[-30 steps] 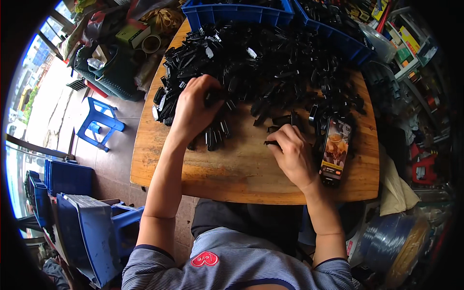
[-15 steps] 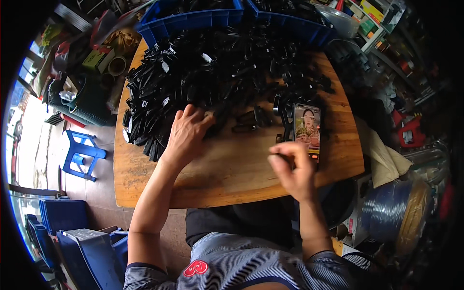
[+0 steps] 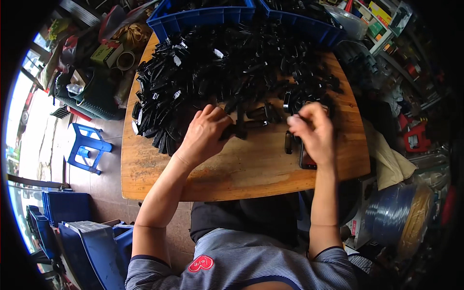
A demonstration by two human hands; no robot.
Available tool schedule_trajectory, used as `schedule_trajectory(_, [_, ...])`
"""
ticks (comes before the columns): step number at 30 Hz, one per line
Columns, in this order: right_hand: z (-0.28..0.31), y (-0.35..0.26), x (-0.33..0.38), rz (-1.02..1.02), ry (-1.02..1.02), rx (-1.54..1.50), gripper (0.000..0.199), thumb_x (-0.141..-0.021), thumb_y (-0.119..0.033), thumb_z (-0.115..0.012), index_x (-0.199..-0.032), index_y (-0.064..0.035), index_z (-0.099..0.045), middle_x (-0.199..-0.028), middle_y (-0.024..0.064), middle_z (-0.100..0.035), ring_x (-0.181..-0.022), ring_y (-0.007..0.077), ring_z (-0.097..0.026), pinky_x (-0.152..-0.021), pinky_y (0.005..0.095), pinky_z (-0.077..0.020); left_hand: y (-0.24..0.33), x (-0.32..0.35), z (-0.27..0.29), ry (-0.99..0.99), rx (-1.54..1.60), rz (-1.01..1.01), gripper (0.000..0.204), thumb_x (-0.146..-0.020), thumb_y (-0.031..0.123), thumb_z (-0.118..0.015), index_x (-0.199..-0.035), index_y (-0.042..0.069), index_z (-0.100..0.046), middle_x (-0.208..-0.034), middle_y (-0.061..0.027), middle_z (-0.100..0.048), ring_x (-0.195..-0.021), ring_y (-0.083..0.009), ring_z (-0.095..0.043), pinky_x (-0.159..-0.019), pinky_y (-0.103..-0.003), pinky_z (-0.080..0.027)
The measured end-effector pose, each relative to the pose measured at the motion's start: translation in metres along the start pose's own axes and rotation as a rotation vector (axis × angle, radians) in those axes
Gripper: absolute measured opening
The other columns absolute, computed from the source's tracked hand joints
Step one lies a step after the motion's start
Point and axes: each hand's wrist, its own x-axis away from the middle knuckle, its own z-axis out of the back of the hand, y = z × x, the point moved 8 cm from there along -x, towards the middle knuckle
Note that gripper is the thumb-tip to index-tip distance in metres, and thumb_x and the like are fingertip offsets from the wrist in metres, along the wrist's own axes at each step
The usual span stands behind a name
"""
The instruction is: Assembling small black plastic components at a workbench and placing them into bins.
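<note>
A wide heap of small black plastic parts (image 3: 193, 67) covers the far part of the wooden table (image 3: 232, 181). At the heap's near edge my left hand (image 3: 205, 133) is closed on a small black plastic part (image 3: 235, 131), its end poking out past the fingertips. My right hand (image 3: 316, 133) hovers above a phone (image 3: 307, 162) and hides most of it. Its thumb and fingers are curled together in a pinch, and I cannot make out what is in them. Several loose black parts (image 3: 263, 113) lie between the hands.
Two blue crates (image 3: 203, 18) filled with black parts stand at the table's far edge. On the floor to the left is a blue stool (image 3: 88, 147). Stacked blue bins (image 3: 89, 251) sit at lower left, and a wrapped spool (image 3: 396, 212) is at the right.
My left hand has shifted right, and a black part now shows in its fingers. My right hand has moved up and right, over the phone. The whole view has shifted slightly.
</note>
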Motion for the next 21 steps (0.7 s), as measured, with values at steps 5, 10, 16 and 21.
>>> schedule_trajectory(5, [-0.073,-0.014,-0.006,0.088,-0.263,0.206,0.024,-0.075,-0.011,-0.070,-0.084,-0.0026,-0.049,-0.078,0.0057,-0.053,-0.071,0.0128,-0.051,-0.062,0.0276,-0.0426,0.008,0.002,-0.008,-0.109,0.073,-0.037,0.026,-0.066,0.002,-0.060,-0.091,0.005,-0.056,-0.086,-0.0081,-0.054,-0.089,-0.0278,-0.051,-0.076,-0.037,-0.044])
schedule_trajectory(10, [-0.088,-0.006,-0.006,0.172,-0.358,0.298,0.025,-0.073,-0.004,-0.066,-0.087,-0.0018,-0.045,-0.081,0.0112,-0.054,-0.073,0.0251,-0.055,-0.066,0.0346,-0.0439,-0.002,0.001,-0.016,-0.111,0.095,0.056,0.028,-0.067,0.001,-0.060,-0.092,0.005,-0.049,-0.084,-0.0099,-0.053,-0.083,-0.0297,-0.054,-0.072,-0.039,-0.045])
schedule_trajectory(16, [-0.097,-0.002,0.000,0.216,-0.366,0.407,0.024,-0.066,0.010,-0.056,-0.085,-0.0016,-0.046,-0.081,0.0133,-0.051,-0.080,0.0325,-0.055,-0.069,0.0392,-0.0434,0.000,0.002,-0.012,-0.116,0.274,0.074,0.028,-0.067,0.004,-0.065,-0.091,0.004,-0.051,-0.083,-0.0120,-0.056,-0.080,-0.0313,-0.057,-0.069,-0.038,-0.047])
schedule_trajectory(21, [-0.088,-0.025,0.000,0.386,-0.297,0.279,0.023,-0.064,0.013,-0.056,-0.080,-0.0012,-0.047,-0.081,0.0111,-0.051,-0.082,0.0295,-0.055,-0.069,0.0371,-0.0440,-0.028,0.006,-0.014,-0.171,0.752,0.569,0.026,-0.075,0.015,-0.069,-0.096,0.001,-0.060,-0.070,-0.0092,-0.063,-0.062,-0.0127,-0.060,-0.059,-0.028,-0.046])
